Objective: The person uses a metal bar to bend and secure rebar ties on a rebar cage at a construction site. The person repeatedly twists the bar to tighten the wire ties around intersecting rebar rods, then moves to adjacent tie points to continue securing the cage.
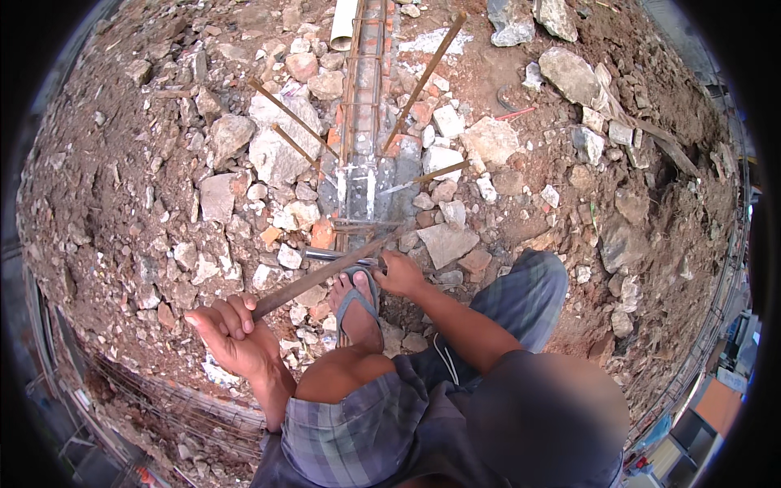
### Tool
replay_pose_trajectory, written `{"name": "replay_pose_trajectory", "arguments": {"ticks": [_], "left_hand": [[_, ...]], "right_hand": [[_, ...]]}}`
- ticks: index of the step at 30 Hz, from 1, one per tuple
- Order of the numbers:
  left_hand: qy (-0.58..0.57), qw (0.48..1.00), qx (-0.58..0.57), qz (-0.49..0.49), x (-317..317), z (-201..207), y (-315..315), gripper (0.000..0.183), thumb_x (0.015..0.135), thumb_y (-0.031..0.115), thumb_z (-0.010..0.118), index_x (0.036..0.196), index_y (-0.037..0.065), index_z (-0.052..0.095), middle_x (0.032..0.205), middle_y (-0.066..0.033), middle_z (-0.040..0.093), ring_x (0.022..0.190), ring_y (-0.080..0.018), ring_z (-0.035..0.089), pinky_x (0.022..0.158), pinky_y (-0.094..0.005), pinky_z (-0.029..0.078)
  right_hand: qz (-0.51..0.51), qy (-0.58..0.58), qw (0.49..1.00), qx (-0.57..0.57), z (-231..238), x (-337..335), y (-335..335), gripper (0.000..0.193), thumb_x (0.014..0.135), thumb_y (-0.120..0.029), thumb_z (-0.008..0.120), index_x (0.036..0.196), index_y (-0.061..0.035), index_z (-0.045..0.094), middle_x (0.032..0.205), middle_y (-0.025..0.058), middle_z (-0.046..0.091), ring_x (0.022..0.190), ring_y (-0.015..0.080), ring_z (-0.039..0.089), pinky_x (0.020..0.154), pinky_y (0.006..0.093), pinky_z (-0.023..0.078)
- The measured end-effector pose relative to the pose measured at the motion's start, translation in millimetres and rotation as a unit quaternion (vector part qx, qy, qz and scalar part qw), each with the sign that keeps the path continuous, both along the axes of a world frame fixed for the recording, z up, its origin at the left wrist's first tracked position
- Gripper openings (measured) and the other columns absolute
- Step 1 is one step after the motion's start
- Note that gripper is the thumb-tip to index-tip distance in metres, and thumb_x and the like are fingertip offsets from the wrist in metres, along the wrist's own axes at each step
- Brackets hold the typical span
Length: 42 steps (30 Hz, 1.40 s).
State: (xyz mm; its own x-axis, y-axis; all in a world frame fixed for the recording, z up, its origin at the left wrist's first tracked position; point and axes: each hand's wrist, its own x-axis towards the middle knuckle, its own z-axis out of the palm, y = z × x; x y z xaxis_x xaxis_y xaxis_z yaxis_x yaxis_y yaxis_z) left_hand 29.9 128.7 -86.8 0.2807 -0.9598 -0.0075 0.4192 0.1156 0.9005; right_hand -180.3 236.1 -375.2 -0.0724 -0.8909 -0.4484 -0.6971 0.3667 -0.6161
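My left hand (232, 329) is closed with its fingers curled round the near end of a long rusty metal bar (313, 282). The bar slants up and right to the rebar cage (364, 89) lying along a strip of grey concrete and bricks. In my right hand (399, 274), the fingers are closed at the right end of a short shiny metal tube (324, 254). The bar crosses over this tube, and whether they touch I cannot tell. My sandalled foot (358, 309) is just below them.
Rusty rods, one a tall rod (427, 77), stick up beside the cage. A white pipe (343, 28) lies at the far end. Broken stones, including a large pale rock (281, 142), cover the soil around. A wooden plank (663, 142) lies at the right.
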Motion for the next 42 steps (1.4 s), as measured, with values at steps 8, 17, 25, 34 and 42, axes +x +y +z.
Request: {"name": "replay_pose_trajectory", "arguments": {"ticks": [8,17,25,34,42], "left_hand": [[0.0,1.0,-0.014,0.007,-5.2,20.0,-17.6,0.048,0.111,0.043,0.048,0.072,0.017,0.038,0.058,0.0053,0.024,0.053,-0.0082,0.028,0.066,-0.0317,0.045],[0.019,0.999,-0.039,0.027,12.4,16.0,-25.8,0.047,0.113,0.041,0.046,0.073,0.017,0.041,0.056,0.0053,0.027,0.05,-0.0066,0.032,0.061,-0.0293,0.046],[0.046,0.987,0.001,0.156,37.5,-1.2,-17.0,0.047,0.11,0.044,0.051,0.071,0.019,0.04,0.056,0.0066,0.025,0.049,-0.0063,0.029,0.055,-0.027,0.044],[0.048,0.986,0.0,0.161,58.4,-16.5,-30.6,0.044,0.106,0.044,0.059,0.073,0.019,0.041,0.056,0.0067,0.028,0.048,-0.0063,0.031,0.053,-0.0272,0.043],[0.099,0.983,0.012,0.156,88.2,-38.7,-26.7,0.047,0.106,0.042,0.056,0.068,0.019,0.04,0.051,0.0071,0.029,0.043,-0.0063,0.031,0.048,-0.0267,0.039]], "right_hand": [[0.067,0.046,0.979,0.189,58.6,-44.4,3.0,0.037,0.091,-0.044,0.071,0.111,-0.0118,0.074,0.108,0.0185,0.074,0.104,0.0379,0.07,0.089,0.05,0.055],[0.082,0.154,0.964,0.203,81.6,-178.9,55.4,0.035,0.086,-0.041,0.076,0.108,-0.0132,0.074,0.098,0.0182,0.075,0.097,0.0395,0.071,0.086,0.0511,0.056],[-0.002,0.167,0.967,0.194,96.1,-199.1,63.0,0.036,0.088,-0.044,0.076,0.108,-0.0136,0.075,0.094,0.02,0.074,0.093,0.0414,0.071,0.083,0.0505,0.056],[-0.016,0.143,0.976,0.161,85.1,-180.7,25.2,0.04,0.089,-0.048,0.075,0.104,-0.0115,0.073,0.095,0.019,0.075,0.097,0.0414,0.071,0.085,0.0521,0.055],[-0.072,0.119,0.984,0.107,70.1,-191.4,38.5,0.047,0.089,-0.045,0.076,0.114,-0.0062,0.073,0.099,0.024,0.074,0.099,0.0431,0.07,0.086,0.0511,0.055]]}}
